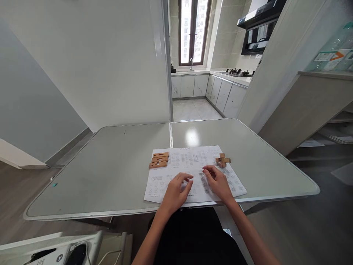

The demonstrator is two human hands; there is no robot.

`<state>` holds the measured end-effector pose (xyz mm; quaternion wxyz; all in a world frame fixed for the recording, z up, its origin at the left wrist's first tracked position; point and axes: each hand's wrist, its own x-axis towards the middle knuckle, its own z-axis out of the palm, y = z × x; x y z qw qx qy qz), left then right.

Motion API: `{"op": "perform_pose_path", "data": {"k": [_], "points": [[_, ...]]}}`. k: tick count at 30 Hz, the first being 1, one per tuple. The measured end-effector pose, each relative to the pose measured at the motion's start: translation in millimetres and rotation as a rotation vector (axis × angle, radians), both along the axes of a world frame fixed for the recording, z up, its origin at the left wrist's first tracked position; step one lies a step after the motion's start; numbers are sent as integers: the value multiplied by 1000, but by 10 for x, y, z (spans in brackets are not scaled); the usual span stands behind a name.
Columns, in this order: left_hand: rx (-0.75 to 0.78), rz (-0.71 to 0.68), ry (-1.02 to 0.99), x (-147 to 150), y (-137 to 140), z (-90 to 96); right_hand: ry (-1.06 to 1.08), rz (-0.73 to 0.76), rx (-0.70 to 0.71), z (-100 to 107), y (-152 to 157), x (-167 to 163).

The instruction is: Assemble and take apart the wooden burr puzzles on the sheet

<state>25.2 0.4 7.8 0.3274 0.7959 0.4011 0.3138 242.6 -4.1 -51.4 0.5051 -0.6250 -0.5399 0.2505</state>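
My left hand [178, 189] hovers over the lower middle of a printed paper sheet [176, 173], its thumb and fingers apart and nothing between them. Facing it, my right hand [217, 181] is curved loosely, thumb and fingers slightly apart, also without anything in it. Three notched wooden puzzle pieces [159, 160] lie side by side at the sheet's upper left, marked with dark characters. At the upper right of the sheet, close beyond my right hand, several wooden pieces are joined into a cross-shaped wooden puzzle [222, 160]. Small printed diagrams cover the paper, partly hidden by my hands.
The sheet lies near the front edge of a pale folding table [110, 173] with a metal rim and a centre seam. A small teal bit [54, 184] rests at its left. Below on the left is a white container [91, 246] with cables. A kitchen opens beyond.
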Motion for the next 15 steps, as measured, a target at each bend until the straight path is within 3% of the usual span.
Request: {"op": "perform_pose_path", "data": {"k": [6, 15], "points": [[-212, 143, -117, -60, -49, -97, 10, 3, -11, 8, -6, -5], [-229, 184, -160, -81, -65, -133, 34, 16, -17, -11, -7, -9]]}}
